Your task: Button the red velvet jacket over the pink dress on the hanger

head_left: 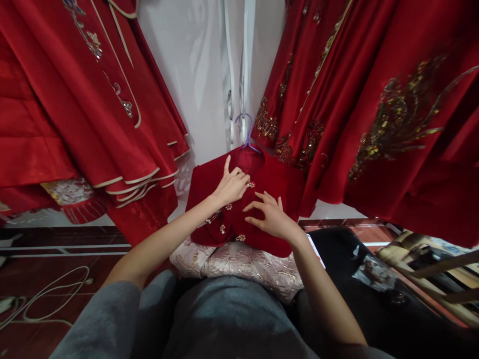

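A short red jacket (pixel 209 179) with beaded flower fastenings hangs on a purple hanger (pixel 249 134) in front of me. At its upper front, my left hand (pixel 232 185) has its fingers bent and pressed together at a beaded button (pixel 251 185), with one finger sticking up. My right hand (pixel 271 217) lies lower on the jacket's right-hand side, its fingers apart and touching the red cloth. More beaded fastenings, such as a lower flower clasp (pixel 240 238), show below. Pale pink brocade cloth (pixel 250 264) lies across my lap under the jacket.
Red embroidered garments (pixel 123 114) hang at left, and a red gown with gold sequins (pixel 396 119) at right. White metal bars (pixel 245 60) rise behind the hanger. A white cable (pixel 56 289) lies on the floor at left. A plastic bag (pixel 374 274) rests on a black surface.
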Action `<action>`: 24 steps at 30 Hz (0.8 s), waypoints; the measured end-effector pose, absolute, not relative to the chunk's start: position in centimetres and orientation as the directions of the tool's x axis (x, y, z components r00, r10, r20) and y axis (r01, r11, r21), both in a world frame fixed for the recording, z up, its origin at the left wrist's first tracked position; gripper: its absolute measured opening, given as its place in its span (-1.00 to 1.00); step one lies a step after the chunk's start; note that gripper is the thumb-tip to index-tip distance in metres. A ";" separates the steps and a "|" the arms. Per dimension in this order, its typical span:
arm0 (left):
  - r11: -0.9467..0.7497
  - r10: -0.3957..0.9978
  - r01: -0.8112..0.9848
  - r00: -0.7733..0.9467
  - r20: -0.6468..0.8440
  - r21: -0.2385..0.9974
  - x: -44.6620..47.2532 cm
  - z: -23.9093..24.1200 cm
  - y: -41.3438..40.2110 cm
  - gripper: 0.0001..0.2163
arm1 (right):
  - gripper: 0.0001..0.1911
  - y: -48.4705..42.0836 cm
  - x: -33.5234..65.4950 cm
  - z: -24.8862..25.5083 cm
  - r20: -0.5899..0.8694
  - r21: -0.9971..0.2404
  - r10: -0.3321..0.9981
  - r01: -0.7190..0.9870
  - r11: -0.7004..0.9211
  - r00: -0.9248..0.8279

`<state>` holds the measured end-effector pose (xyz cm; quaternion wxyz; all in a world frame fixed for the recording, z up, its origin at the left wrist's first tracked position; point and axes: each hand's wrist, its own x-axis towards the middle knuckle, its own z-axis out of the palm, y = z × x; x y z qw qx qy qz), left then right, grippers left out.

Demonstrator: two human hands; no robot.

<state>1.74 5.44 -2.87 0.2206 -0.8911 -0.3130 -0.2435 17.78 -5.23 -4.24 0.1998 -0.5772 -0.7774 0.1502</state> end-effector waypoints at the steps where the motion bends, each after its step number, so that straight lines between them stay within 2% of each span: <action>1: -0.708 0.432 0.653 0.702 0.566 -0.270 1.7 -2.8 5.4 -0.79 | -0.75 -5.2 17.8 -4.3 0.160 -0.470 0.957 0.834 0.290 -0.243; 5: -0.688 0.382 0.614 0.759 0.527 -0.386 1.1 -2.7 5.5 -0.72 | -0.76 -4.1 17.8 -4.5 0.338 -0.576 0.923 0.735 0.358 -0.185; 9: -0.610 0.436 0.715 0.663 0.608 -0.342 0.5 -3.0 5.3 -0.66 | -0.61 -1.6 16.6 -4.1 0.539 -0.719 0.840 0.489 0.493 -0.054; 12: -0.441 0.518 0.864 0.465 0.718 -0.242 0.2 -3.0 4.9 -0.48 | -0.48 0.3 15.3 -3.4 0.529 -0.775 0.848 0.401 0.489 -0.011; 14: -0.330 0.575 0.929 0.338 0.746 -0.166 -0.5 -2.7 4.6 -0.42 | -0.34 1.1 15.1 -2.8 0.456 -0.796 0.890 0.450 0.405 0.006; 17: -0.227 0.637 0.973 0.184 0.748 -0.046 -2.8 -1.1 4.7 -0.42 | -0.18 1.3 16.6 -1.2 0.318 -0.737 0.945 0.649 0.192 0.082; 20: -0.174 0.696 0.984 0.090 0.712 0.046 -6.2 1.4 5.8 -0.50 | -0.19 1.3 19.7 0.8 0.250 -0.586 0.953 0.810 0.010 0.169; 24: -0.137 0.752 0.990 0.093 0.652 0.016 -9.5 3.9 9.0 -0.75 | -0.23 3.4 23.8 3.1 0.199 -0.384 0.961 0.917 -0.104 0.193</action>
